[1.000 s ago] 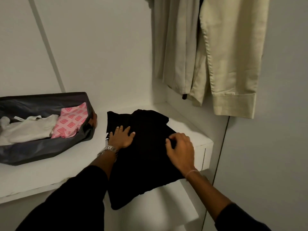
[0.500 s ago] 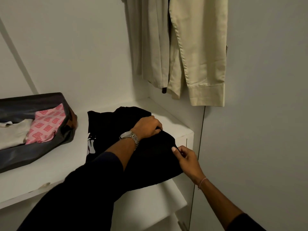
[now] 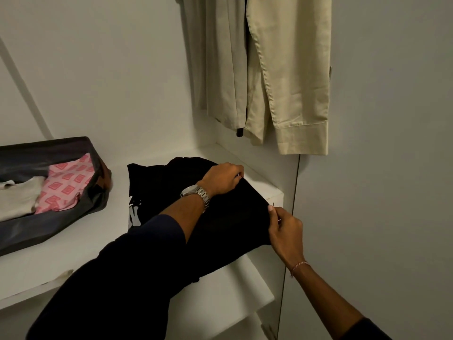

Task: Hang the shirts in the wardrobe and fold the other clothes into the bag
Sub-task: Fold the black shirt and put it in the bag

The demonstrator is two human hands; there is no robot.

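In the middle of the frame, a black garment (image 3: pixel 228 217) lies on a white shelf (image 3: pixel 81 244), its lower edge hanging over the front. The left hand (image 3: pixel 224 179) reaches across and pinches the garment's right edge with curled fingers. The right hand (image 3: pixel 285 228), lower and to the right, pinches the same edge near the shelf corner. At the left, an open grey bag (image 3: pixel 49 231) holds a pink patterned cloth (image 3: pixel 67 184) and a beige one (image 3: pixel 18 198). In the upper right, beige shirts (image 3: pixel 294 69) hang.
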